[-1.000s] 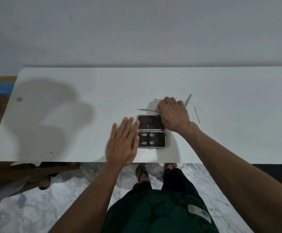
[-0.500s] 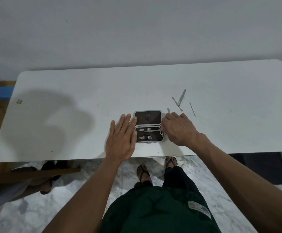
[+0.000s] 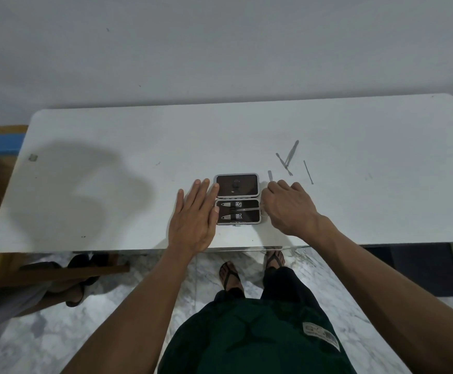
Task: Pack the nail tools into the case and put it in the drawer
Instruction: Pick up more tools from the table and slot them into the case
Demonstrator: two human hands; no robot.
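A small grey case (image 3: 237, 198) lies open on the white table (image 3: 139, 147), its dark lid half at the back and its front half holding two nail clippers (image 3: 230, 211). My left hand (image 3: 195, 217) lies flat with straight fingers against the case's left edge. My right hand (image 3: 287, 209) is at the case's right edge, pinching a thin metal tool (image 3: 249, 209) that lies across the front half. Behind it a short metal piece (image 3: 270, 175) sticks up. Loose metal tools (image 3: 287, 157) and a thin pick (image 3: 308, 171) lie on the table at the right.
The table's front edge runs just below the case. A small grey tag (image 3: 33, 157) sits at the table's far left. Below are a marble floor, my sandalled feet (image 3: 230, 276), and a wooden beam with another person's foot (image 3: 77, 290) at lower left.
My right hand came back from the loose tools behind the case to the case's right edge, bringing a thin tool over the front half. The left hand stayed flat beside the case.
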